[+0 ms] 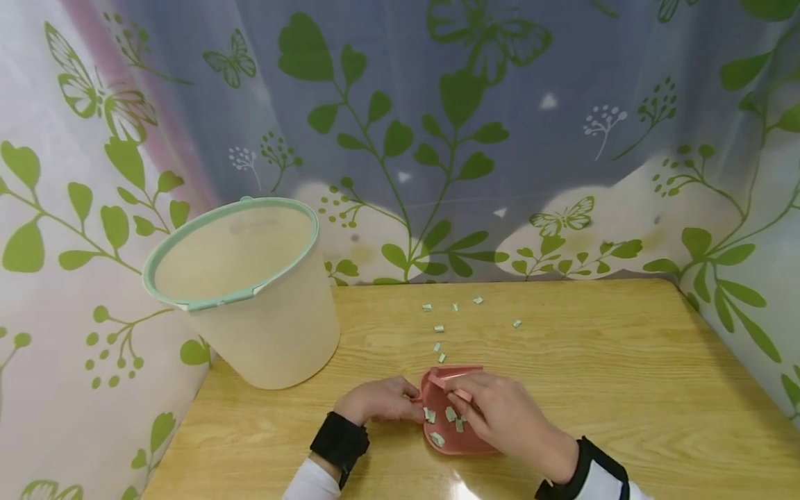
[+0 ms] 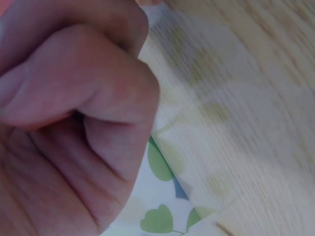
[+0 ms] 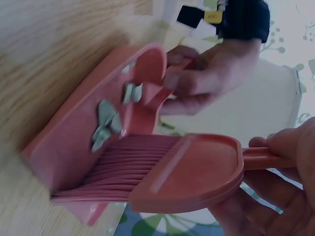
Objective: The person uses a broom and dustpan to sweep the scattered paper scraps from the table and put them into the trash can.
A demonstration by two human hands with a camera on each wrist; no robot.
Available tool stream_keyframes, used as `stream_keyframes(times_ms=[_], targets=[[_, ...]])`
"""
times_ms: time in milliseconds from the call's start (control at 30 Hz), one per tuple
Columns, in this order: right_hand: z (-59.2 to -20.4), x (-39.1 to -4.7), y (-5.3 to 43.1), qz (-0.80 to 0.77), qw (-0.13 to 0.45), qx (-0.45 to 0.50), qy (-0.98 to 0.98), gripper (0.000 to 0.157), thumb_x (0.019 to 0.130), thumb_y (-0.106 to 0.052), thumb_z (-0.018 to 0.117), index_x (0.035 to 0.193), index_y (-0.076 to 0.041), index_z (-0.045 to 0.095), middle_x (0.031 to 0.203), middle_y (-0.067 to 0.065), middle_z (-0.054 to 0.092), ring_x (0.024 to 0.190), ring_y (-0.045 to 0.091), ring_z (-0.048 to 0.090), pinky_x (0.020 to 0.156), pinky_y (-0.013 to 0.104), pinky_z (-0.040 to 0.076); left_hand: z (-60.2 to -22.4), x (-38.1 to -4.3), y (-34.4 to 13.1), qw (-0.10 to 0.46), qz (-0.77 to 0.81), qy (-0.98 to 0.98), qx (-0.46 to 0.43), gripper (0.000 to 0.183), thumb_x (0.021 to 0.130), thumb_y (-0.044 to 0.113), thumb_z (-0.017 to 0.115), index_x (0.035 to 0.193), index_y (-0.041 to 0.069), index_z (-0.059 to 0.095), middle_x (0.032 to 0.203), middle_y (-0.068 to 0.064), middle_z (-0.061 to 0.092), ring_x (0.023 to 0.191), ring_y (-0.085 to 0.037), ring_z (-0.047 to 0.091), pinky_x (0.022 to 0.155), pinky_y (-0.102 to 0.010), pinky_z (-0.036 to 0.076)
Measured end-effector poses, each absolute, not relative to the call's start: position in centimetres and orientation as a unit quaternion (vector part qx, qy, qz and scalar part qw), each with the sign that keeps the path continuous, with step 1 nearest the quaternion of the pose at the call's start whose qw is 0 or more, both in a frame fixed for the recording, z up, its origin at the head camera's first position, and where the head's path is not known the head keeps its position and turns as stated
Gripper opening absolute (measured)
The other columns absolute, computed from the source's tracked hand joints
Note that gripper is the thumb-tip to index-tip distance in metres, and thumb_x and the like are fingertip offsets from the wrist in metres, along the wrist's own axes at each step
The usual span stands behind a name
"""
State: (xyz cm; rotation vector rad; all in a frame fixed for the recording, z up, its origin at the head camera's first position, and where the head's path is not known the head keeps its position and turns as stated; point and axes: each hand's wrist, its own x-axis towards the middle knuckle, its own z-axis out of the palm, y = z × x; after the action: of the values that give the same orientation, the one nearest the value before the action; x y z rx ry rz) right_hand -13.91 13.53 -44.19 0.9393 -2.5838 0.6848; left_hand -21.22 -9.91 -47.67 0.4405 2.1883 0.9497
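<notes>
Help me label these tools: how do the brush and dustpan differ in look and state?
The brush ends in bristles, while the dustpan is a broad, shallow scoop. The brush is in the right grip; the dustpan is in the left grip. The dustpan bears pale green pieces; none show on the brush. Both have pinkish-red bodies.

The widest passage on the table (image 1: 625, 389) lies right of the right hand (image 1: 509, 417), running near to far. A narrower lane separates the bucket (image 1: 275, 333), a tall obstacle at left, from the loose scraps (image 1: 439, 328). The bucket's mouth admits entry from above. The left hand (image 1: 390, 401) blocks the dustpan (image 1: 462, 446) from the left; the right hand and brush (image 3: 192, 167) obstruct it from above and right. A curtain (image 1: 400, 104) limits far travel.
</notes>
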Motion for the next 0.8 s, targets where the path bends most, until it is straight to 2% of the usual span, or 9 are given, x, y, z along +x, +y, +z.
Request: stream_keyframes(times_ms=[100,267,367,433,533,600,667,733,800], targets=[[-43.9,-13.4,13.3,0.258,0.126,0.335,-0.898,0.007,0.1,-0.024,0.068,0.098,-0.021,0.073,0.084,-0.01,0.07,0.065,-0.004,0.052,0.057,0.018,0.041,-47.7,-21.3,-9.9,0.35,0.37,0.843,0.17,0.013,0.086,0.026,0.075,0.078,0.018,0.068,0.058,0.009,0.036,0.046,-0.01,0.028,0.048,-0.026,0.022],[-43.1,-12.6,13.7,0.303,0.093,0.339,-0.886,0.01,0.1,-0.024,0.067,0.091,-0.024,0.071,0.074,-0.017,0.062,0.062,-0.007,0.046,0.055,0.017,0.039,-47.7,-21.4,-9.9,0.356,0.373,0.839,0.176,0.006,0.086,0.023,0.075,0.086,0.017,0.073,0.058,0.008,0.036,0.046,-0.01,0.027,0.047,-0.026,0.022],[-42.9,-12.8,14.1,0.314,0.104,0.33,-0.884,0.007,0.099,-0.02,0.068,0.1,-0.022,0.075,0.081,-0.013,0.069,0.06,-0.008,0.041,0.054,0.016,0.037,-47.7,-21.3,-10.0,0.355,0.37,0.84,0.178,0.009,0.086,0.027,0.075,0.085,0.017,0.073,0.058,0.008,0.035,0.046,-0.01,0.027,0.048,-0.027,0.022],[-42.9,-13.1,14.3,0.312,0.114,0.316,-0.889,0.009,0.098,-0.017,0.069,0.104,-0.021,0.075,0.08,-0.011,0.069,0.056,-0.007,0.031,0.052,0.015,0.031,-47.8,-21.4,-10.0,0.355,0.371,0.84,0.177,0.013,0.086,0.029,0.075,0.082,0.018,0.071,0.058,0.009,0.034,0.046,-0.01,0.027,0.048,-0.027,0.022],[-43.2,-13.4,14.5,0.3,0.128,0.305,-0.895,0.014,0.097,-0.015,0.071,0.109,-0.02,0.075,0.088,-0.009,0.072,0.057,-0.006,0.026,0.052,0.015,0.027,-47.8,-21.4,-10.0,0.348,0.37,0.842,0.181,0.016,0.086,0.032,0.076,0.08,0.019,0.07,0.059,0.009,0.036,0.048,-0.01,0.029,0.05,-0.027,0.024],[-43.3,-13.3,14.5,0.295,0.123,0.306,-0.897,0.007,0.097,-0.016,0.07,0.095,-0.022,0.072,0.078,-0.011,0.066,0.056,-0.006,0.027,0.051,0.015,0.027,-47.9,-21.4,-10.0,0.344,0.364,0.846,0.185,0.016,0.086,0.034,0.077,0.083,0.018,0.072,0.063,0.008,0.039,0.052,-0.011,0.034,0.053,-0.027,0.027],[-43.4,-13.2,14.6,0.298,0.117,0.309,-0.896,0.015,0.098,-0.019,0.069,0.085,-0.024,0.066,0.074,-0.014,0.062,0.057,-0.006,0.031,0.052,0.015,0.029,-47.9,-21.4,-10.1,0.338,0.355,0.851,0.19,0.017,0.086,0.035,0.077,0.087,0.018,0.074,0.069,0.006,0.043,0.058,-0.012,0.039,0.057,-0.029,0.03],[-43.2,-12.9,14.9,0.313,0.104,0.303,-0.894,0.019,0.101,-0.022,0.066,0.082,-0.024,0.063,0.067,-0.015,0.054,0.056,-0.006,0.033,0.051,0.016,0.031,-47.8,-21.4,-10.1,0.332,0.346,0.855,0.197,0.019,0.086,0.036,0.076,0.093,0.018,0.076,0.076,0.005,0.049,0.067,-0.013,0.045,0.062,-0.03,0.033],[-43.0,-12.7,15.4,0.335,0.101,0.289,-0.891,0.015,0.102,-0.022,0.063,0.088,-0.021,0.068,0.07,-0.014,0.058,0.057,-0.007,0.038,0.051,0.017,0.034,-47.9,-21.3,-10.3,0.327,0.34,0.857,0.207,0.02,0.087,0.037,0.075,0.097,0.019,0.076,0.082,0.005,0.053,0.076,-0.014,0.048,0.067,-0.031,0.035]])
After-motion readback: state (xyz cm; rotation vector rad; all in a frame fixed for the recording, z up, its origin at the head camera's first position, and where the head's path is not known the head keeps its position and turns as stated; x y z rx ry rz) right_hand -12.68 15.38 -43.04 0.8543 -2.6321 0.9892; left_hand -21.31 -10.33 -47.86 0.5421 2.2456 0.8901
